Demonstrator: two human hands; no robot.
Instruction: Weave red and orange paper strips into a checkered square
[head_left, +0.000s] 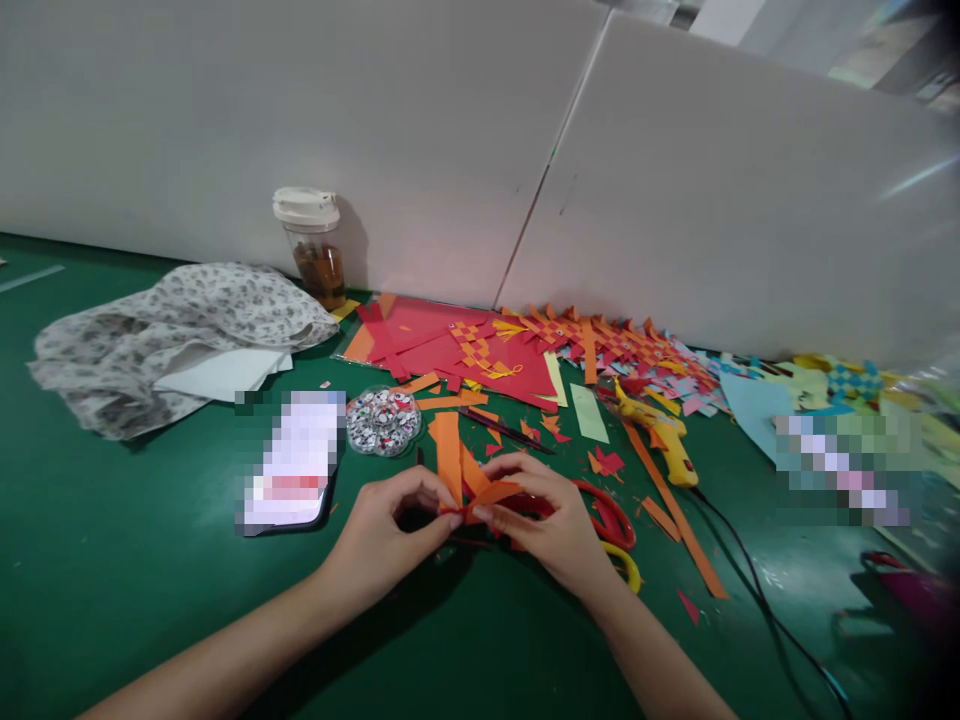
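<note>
Orange paper strips (448, 455), with some red paper among them, stand up between my two hands above the front middle of the table. My left hand (394, 535) pinches their lower end from the left, thumb against fingertips. From the right, my right hand (544, 515) grips the same strips between thumb and fingers. The fold at the fingertips is partly hidden. Scissors with red handles (611, 515) lie beside and partly behind my right hand. Close by is a yellow handle loop (628, 568).
On the green table (187, 620) lie a phone (296, 460), a clear flower-shaped case (384, 420) and a yellow glue gun (664, 430) with a black cord. Behind are patterned cloth (172, 320), a lidded cup (319, 250), red paper sheets (420, 340) and woven paper fish (600, 335) along the wall.
</note>
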